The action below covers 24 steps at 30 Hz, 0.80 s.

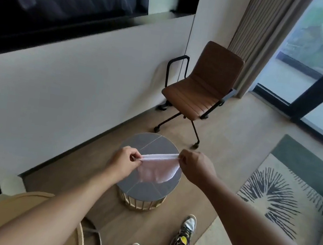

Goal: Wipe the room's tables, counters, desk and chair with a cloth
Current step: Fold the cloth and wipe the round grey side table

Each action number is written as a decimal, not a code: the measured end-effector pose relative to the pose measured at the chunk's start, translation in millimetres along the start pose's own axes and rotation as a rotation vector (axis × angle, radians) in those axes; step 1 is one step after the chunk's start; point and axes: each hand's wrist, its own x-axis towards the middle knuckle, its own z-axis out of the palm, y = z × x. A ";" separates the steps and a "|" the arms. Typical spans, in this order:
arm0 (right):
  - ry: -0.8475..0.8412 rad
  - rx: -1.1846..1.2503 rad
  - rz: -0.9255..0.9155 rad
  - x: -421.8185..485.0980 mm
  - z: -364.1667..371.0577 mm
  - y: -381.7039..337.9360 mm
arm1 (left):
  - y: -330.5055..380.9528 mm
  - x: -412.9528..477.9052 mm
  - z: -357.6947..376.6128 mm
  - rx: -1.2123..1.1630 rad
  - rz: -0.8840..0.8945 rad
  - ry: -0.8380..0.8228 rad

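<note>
A white cloth [155,168] hangs stretched between my two hands above a small round grey-topped side table [153,144] with a wooden slatted base. My left hand [126,159] pinches the cloth's left corner and my right hand [196,165] pinches its right corner, so the top edge is taut and the rest sags down. Further back, a brown leather chair [204,85] with black arms and castors stands by the white wall.
A light wooden round table edge [28,203] is at the lower left under my left arm. A patterned rug [282,198] lies to the right. A curtain [264,33] and glass door [318,50] fill the far right. My shoes stand on the wooden floor.
</note>
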 end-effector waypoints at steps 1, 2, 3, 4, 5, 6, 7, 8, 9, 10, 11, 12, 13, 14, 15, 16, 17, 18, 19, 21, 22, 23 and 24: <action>-0.023 0.009 -0.017 15.2 4.0 2.3 | -0.7 6.0 0.5 -0.002 -0.030 0.017; -0.042 0.019 -0.040 32.4 7.7 4.7 | -1.9 13.5 1.9 -0.011 -0.065 0.038; -0.053 0.029 -0.055 46.5 10.4 6.4 | -2.1 19.5 3.1 -0.025 -0.096 0.049; -0.061 0.044 -0.068 60.4 12.3 7.9 | -1.3 25.4 4.0 -0.047 -0.127 0.056; -0.068 0.057 -0.084 77.2 13.7 10.7 | 0.4 32.6 5.8 -0.081 -0.157 0.067; -0.072 0.067 -0.098 91.4 14.1 13.2 | 3.4 38.4 7.0 -0.114 -0.176 0.079; -0.085 0.080 -0.116 107.6 13.9 16.8 | 7.4 45.1 8.8 -0.144 -0.193 0.103; -0.107 0.091 -0.131 122.4 13.2 20.1 | 12.4 51.2 10.3 -0.166 -0.209 0.133; -0.136 0.091 -0.153 138.8 11.8 23.6 | 17.7 58.0 12.3 -0.183 -0.230 0.171; -0.163 0.084 -0.171 151.5 10.6 26.3 | 22.5 63.6 13.9 -0.192 -0.254 0.205; -0.186 0.081 -0.192 165.2 9.0 29.5 | 27.7 70.3 15.3 -0.200 -0.285 0.238; -0.203 0.088 -0.212 178.2 7.2 32.7 | 32.9 77.0 16.4 -0.201 -0.319 0.273; -0.215 0.099 -0.233 190.7 6.8 35.7 | 37.9 83.5 16.8 -0.197 -0.349 0.310; -0.225 0.105 -0.255 201.0 6.8 37.5 | 42.9 88.5 17.1 -0.198 -0.374 0.348; -0.235 0.106 -0.282 211.4 8.0 38.9 | 47.7 92.7 17.3 -0.213 -0.397 0.384; -0.252 0.095 -0.309 220.5 10.1 40.0 | 52.2 96.2 18.4 -0.240 -0.417 0.419; -0.274 0.079 -0.324 228.6 13.2 40.5 | 56.0 98.9 18.4 -0.268 -0.434 0.447; -0.297 0.069 -0.328 235.0 16.6 41.9 | 60.3 100.9 19.2 -0.300 -0.450 0.468; -0.313 0.070 -0.335 239.7 20.4 43.8 | 64.9 103.0 19.5 -0.339 -0.466 0.480; -0.341 0.090 -0.370 245.2 27.2 47.4 | 74.9 107.2 19.3 -0.438 -0.485 0.497; -0.347 0.104 -0.408 247.1 29.5 47.6 | 79.9 109.8 18.5 -0.491 -0.488 0.510; -0.346 0.131 -0.449 246.6 31.5 45.7 | 85.2 113.2 17.3 -0.548 -0.493 0.526; -0.356 0.194 -0.470 244.9 31.5 40.9 | 89.9 118.0 16.1 -0.611 -0.502 0.547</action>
